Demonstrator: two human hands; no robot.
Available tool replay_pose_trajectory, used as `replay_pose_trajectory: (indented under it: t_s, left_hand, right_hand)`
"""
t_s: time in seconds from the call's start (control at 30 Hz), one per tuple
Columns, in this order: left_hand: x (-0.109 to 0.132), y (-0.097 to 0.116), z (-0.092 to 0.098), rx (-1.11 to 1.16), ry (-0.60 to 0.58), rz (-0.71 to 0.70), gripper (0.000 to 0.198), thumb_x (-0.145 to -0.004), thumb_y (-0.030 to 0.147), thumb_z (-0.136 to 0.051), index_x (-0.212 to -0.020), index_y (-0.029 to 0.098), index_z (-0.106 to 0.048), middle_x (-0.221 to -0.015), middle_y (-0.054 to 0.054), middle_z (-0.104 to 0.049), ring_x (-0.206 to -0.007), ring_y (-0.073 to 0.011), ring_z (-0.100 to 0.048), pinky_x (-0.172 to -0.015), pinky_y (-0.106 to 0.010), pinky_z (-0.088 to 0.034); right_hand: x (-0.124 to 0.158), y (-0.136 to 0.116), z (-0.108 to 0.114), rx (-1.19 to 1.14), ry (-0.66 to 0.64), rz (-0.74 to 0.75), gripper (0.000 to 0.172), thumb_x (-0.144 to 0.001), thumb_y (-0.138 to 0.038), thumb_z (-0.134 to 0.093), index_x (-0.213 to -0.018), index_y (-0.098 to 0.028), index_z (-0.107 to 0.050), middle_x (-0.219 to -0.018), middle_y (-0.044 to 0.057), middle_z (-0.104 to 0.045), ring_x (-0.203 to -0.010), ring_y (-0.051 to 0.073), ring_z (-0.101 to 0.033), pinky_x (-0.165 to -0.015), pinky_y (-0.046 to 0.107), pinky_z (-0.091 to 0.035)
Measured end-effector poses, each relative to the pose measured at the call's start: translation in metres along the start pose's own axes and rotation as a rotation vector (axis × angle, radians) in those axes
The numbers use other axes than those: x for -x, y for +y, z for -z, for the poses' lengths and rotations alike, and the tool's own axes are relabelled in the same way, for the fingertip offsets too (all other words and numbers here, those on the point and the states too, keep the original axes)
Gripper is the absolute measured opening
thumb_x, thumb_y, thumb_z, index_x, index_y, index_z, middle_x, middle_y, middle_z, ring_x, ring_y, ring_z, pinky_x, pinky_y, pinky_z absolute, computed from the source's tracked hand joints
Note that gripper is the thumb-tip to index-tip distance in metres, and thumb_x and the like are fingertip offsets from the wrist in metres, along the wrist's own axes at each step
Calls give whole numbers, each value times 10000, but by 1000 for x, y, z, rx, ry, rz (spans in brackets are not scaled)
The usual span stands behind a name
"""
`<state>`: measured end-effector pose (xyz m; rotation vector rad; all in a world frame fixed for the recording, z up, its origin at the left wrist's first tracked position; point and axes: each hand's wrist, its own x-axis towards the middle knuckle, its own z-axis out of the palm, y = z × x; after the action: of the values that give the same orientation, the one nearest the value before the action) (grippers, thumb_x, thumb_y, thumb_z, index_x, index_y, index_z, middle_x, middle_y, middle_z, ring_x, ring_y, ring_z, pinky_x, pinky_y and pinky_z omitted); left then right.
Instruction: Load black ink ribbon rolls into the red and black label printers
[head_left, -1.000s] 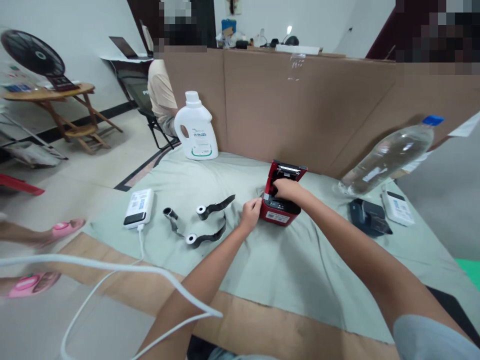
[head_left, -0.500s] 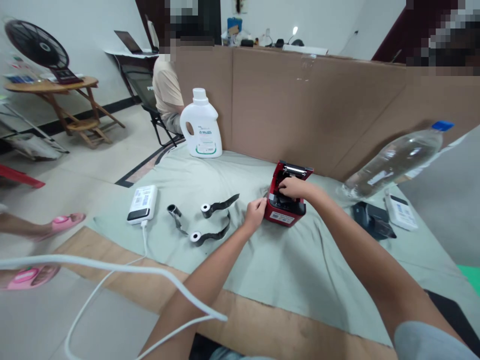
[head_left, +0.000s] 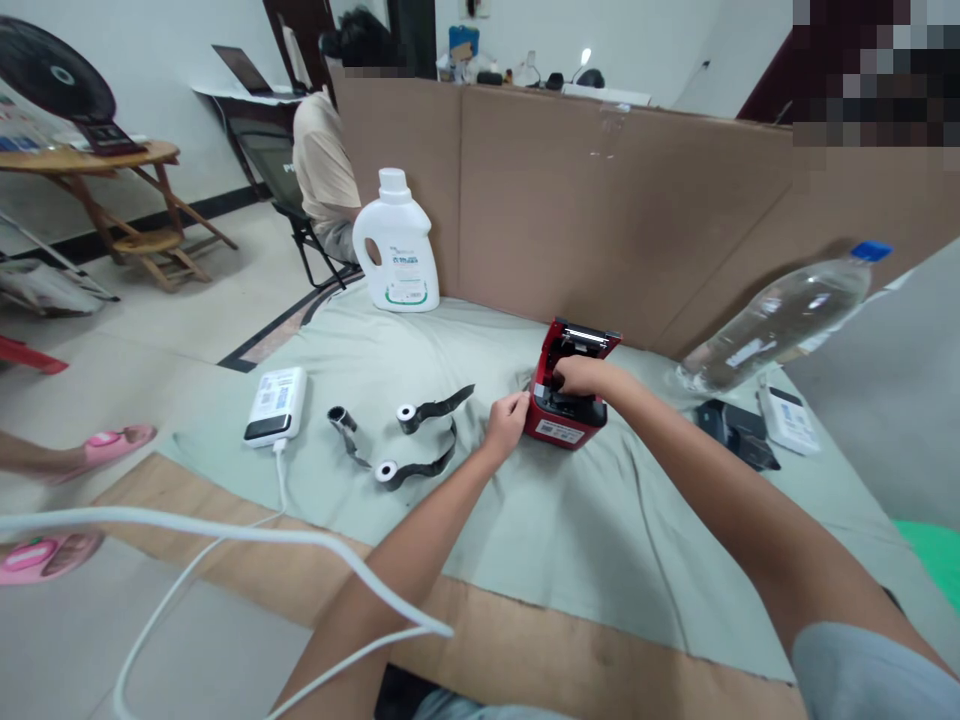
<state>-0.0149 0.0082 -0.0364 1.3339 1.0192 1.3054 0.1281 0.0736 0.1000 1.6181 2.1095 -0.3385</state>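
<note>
A small red printer [head_left: 564,420] with its lid raised sits on the pale green cloth [head_left: 525,520]. My left hand [head_left: 506,422] grips the printer's left side with curled fingers. My right hand [head_left: 585,376] reaches into the open top, fingers bent down inside the compartment; what they touch is hidden. Left of the printer lie black ribbon strips with small rolls [head_left: 409,440].
A white power bank [head_left: 275,404] with a white cable [head_left: 225,560] lies at the left. A white detergent bottle [head_left: 396,250] stands by the cardboard wall [head_left: 600,210]. A clear water bottle [head_left: 780,315], a black device [head_left: 731,430] and a white device [head_left: 787,418] sit at the right. A seated person is behind.
Both hands stay on the red printer. The view has shifted slightly; my right hand's fingers sit a little deeper in the open top.
</note>
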Motion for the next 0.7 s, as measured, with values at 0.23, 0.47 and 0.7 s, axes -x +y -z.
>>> replay_pose_trajectory:
  t_s: [0.23,0.47,0.7]
  left_hand:
    - [-1,-2,0,25,-1,-21,395,-932,469,-474,-655,192,-423,-639,28,-374,-649,-123,-342,-614,-259,-304]
    - [-2,-5,0,21,18,-29,412,-924,461,-477,-622,196,-386,-613,38,-348,-633,-114,-325,-598,-261,-271]
    - [-2,-6,-1,32,51,40,447,-899,493,-530,-587,191,-422,-572,44,-357,-614,-111,-326,-593,-261,-275]
  right_hand:
    - [18,-6,8,70,96,-43,290,-905,-134,-580,-1156,-52,-702,-1174,242,-700,-1005,320,-708,-752,322,-507]
    - [51,-3,35,11,123,-61,233,-942,-171,-504,-1027,-95,-707,-1090,191,-723,-924,266,-693,-728,303,-477]
    - [73,6,60,-504,286,124,250,-956,-346,-552,-1065,-148,-659,-992,91,-722,-802,172,-630,-670,260,-456]
